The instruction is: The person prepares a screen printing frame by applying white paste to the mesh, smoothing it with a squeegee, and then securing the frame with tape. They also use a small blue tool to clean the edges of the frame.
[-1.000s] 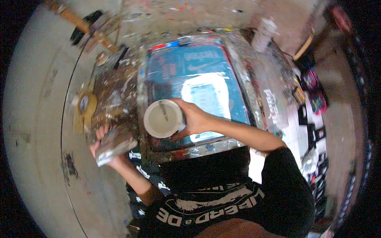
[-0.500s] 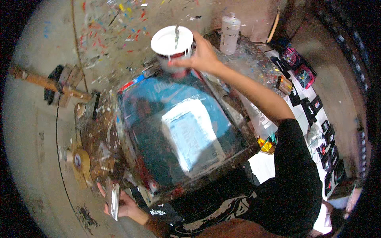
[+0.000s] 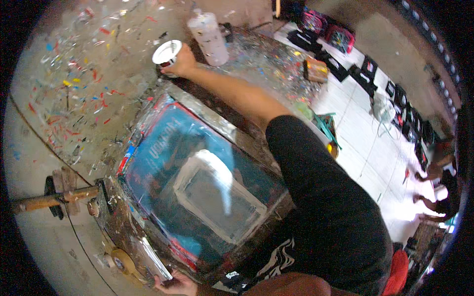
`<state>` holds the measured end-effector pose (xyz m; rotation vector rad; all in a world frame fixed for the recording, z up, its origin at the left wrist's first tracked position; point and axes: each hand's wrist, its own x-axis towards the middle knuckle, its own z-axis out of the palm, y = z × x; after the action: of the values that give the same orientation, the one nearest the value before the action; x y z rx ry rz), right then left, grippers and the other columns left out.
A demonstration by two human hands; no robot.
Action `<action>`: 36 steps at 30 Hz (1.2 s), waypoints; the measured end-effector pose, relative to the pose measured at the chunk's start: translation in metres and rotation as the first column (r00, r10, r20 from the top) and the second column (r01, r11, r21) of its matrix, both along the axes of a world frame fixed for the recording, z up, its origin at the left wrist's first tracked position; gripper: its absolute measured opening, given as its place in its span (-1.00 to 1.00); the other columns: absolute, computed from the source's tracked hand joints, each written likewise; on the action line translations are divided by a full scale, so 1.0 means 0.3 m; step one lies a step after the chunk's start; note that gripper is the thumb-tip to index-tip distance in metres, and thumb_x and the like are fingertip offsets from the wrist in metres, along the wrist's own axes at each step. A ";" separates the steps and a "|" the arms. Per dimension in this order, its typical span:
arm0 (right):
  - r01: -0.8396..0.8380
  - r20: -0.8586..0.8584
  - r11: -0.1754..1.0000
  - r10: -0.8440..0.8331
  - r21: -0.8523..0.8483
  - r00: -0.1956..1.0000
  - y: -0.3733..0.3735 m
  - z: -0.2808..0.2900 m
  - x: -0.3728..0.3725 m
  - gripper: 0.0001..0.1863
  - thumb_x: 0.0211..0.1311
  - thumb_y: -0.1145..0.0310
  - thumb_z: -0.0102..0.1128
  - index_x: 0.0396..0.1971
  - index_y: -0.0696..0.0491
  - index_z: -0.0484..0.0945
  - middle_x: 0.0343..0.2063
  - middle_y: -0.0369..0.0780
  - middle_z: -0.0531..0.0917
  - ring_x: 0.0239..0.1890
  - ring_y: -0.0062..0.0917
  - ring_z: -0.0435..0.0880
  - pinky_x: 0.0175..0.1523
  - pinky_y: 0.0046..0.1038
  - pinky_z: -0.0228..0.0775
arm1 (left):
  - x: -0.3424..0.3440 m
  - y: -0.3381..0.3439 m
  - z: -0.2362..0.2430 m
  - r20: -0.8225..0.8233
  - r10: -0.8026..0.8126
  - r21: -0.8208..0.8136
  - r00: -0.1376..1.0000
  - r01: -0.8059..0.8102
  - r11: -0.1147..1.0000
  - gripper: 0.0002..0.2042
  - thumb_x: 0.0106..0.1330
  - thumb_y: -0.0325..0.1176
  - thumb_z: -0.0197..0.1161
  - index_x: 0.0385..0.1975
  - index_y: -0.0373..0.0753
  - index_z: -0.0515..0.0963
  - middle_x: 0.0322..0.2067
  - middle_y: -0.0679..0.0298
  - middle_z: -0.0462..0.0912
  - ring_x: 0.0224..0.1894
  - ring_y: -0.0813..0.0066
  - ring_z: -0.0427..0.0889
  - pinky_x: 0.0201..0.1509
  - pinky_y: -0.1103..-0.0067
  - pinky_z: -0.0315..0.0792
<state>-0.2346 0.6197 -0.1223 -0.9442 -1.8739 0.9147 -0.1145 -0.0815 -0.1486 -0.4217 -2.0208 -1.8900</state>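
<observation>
At the far edge of the paint-spattered bench, my right hand (image 3: 182, 64) is closed round a white-rimmed tub (image 3: 166, 52) with a stick in it. A pale cylindrical bottle (image 3: 207, 39) stands just right of it. My left hand (image 3: 180, 283), at the lower edge, grips a long, shiny metal strip (image 3: 156, 256). Between my hands lies a screen-printing frame (image 3: 163, 138) with blue mesh and a pale, streaked rounded rectangle in its middle. Whether the tub rests on the bench I cannot tell.
A wooden bar (image 3: 84, 195) and a tape roll (image 3: 121, 261) are at the left. A brown can (image 3: 315, 70) is on the bench's right. Black printed garments (image 3: 360, 79) lie along the white tiled floor. A person's legs (image 3: 429, 197) show at the far right.
My right hand has carried the tub from over the screen forward to beside the bottle. The view has swung round, and my left hand is now lower in it with the metal strip.
</observation>
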 end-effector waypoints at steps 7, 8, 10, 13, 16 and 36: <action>-0.694 0.398 0.718 0.619 0.062 0.677 -0.248 0.415 0.631 -0.15 -0.07 -0.26 0.44 0.04 0.17 0.57 -0.02 -0.06 0.68 -0.02 -0.23 0.66 0.13 -0.28 0.46 | 0.065 -0.100 -0.054 0.171 -0.134 0.202 0.976 0.099 0.974 -0.46 0.14 -0.57 0.21 0.18 -0.42 0.31 0.10 -0.09 0.44 0.01 0.20 0.52 -0.11 0.45 0.55; -0.603 0.292 0.762 0.537 0.237 0.792 -0.269 0.447 0.859 -0.22 0.01 -0.20 0.43 0.03 0.17 0.58 -0.05 -0.07 0.69 -0.04 -0.27 0.67 0.11 -0.29 0.47 | 0.017 -0.097 -0.097 0.279 -0.236 0.348 0.931 0.131 0.928 -0.45 0.14 -0.57 0.20 0.20 -0.43 0.29 0.10 -0.08 0.44 0.03 0.20 0.51 -0.11 0.45 0.54; -0.371 0.080 0.865 0.366 0.339 0.927 -0.263 0.404 1.212 -0.40 0.18 -0.04 0.38 0.01 0.17 0.59 -0.10 -0.10 0.70 -0.05 -0.39 0.68 0.08 -0.37 0.49 | -0.057 -0.074 -0.141 0.352 -0.388 0.449 0.852 0.210 0.868 -0.44 0.16 -0.57 0.17 0.22 -0.45 0.26 0.11 -0.06 0.45 0.07 0.19 0.51 -0.11 0.46 0.50; -0.025 -0.121 0.999 0.028 0.031 0.992 -0.260 0.180 1.682 -0.64 0.37 0.15 0.22 -0.04 0.12 0.63 -0.21 -0.23 0.72 -0.16 -0.61 0.65 0.01 -0.52 0.46 | 0.072 0.253 0.042 0.455 -0.569 0.599 0.685 0.237 0.765 -0.48 0.19 -0.51 0.14 0.20 -0.46 0.29 0.10 -0.02 0.48 0.09 0.21 0.51 -0.12 0.46 0.46; 0.430 0.181 0.862 -0.394 -0.269 0.901 -0.203 -0.347 2.019 -0.71 0.38 0.20 0.18 -0.21 0.14 0.68 -0.37 -0.24 0.73 -0.34 -0.65 0.62 -0.18 -0.49 0.45 | 0.035 0.184 0.009 0.473 -0.514 0.354 0.715 0.380 0.854 -0.50 0.22 -0.43 0.09 0.19 -0.45 0.34 0.09 -0.01 0.51 0.09 0.22 0.52 -0.10 0.44 0.47; 0.483 0.380 0.862 -0.400 -0.151 0.834 -0.208 -1.277 2.087 -0.70 0.26 0.12 0.24 -0.44 0.07 0.65 -0.36 -0.11 0.69 -0.38 -0.29 0.66 -0.20 -0.26 0.56 | 0.531 0.834 0.131 0.022 -0.681 -0.242 0.732 0.665 0.706 -0.46 0.25 -0.01 0.33 0.03 -0.29 0.38 0.03 -0.04 0.54 0.01 0.10 0.57 0.05 0.27 0.56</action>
<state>0.3914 0.5573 -0.5053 -1.7005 -1.7133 0.7303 0.0449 0.1687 -0.1092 -1.4540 -2.2323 -1.9438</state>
